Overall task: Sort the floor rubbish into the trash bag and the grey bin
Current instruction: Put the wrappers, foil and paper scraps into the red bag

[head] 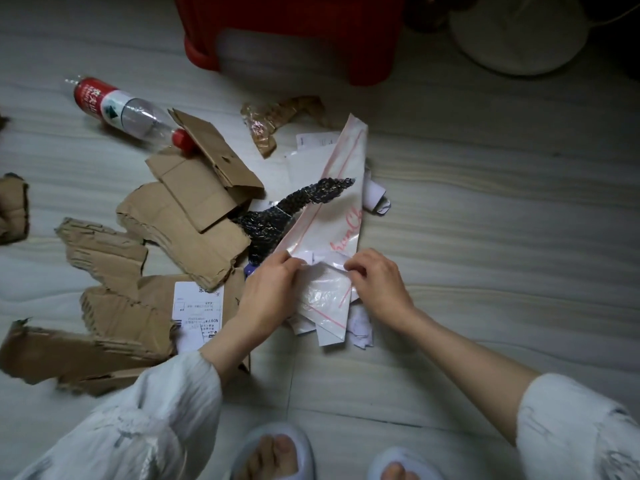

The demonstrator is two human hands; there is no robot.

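Note:
A white plastic bag with red lines and lettering [341, 188] lies on the floor among white paper scraps [360, 327]. My left hand [268, 289] and my right hand [375, 278] both pinch its near end, fingers curled into the plastic. A strip of black bubble wrap [294, 206] lies across the bag. Torn cardboard pieces [187, 216] spread to the left, one with a white shipping label [197, 311]. An empty clear bottle with a red label and cap [128, 110] lies at the upper left. Neither trash bag nor grey bin is in view.
A red plastic stool [294, 32] stands at the top. A round white base [519, 36] sits at the upper right. A crumpled brown wrapper [273, 121] lies near the stool. My slippered feet [273, 455] are at the bottom edge.

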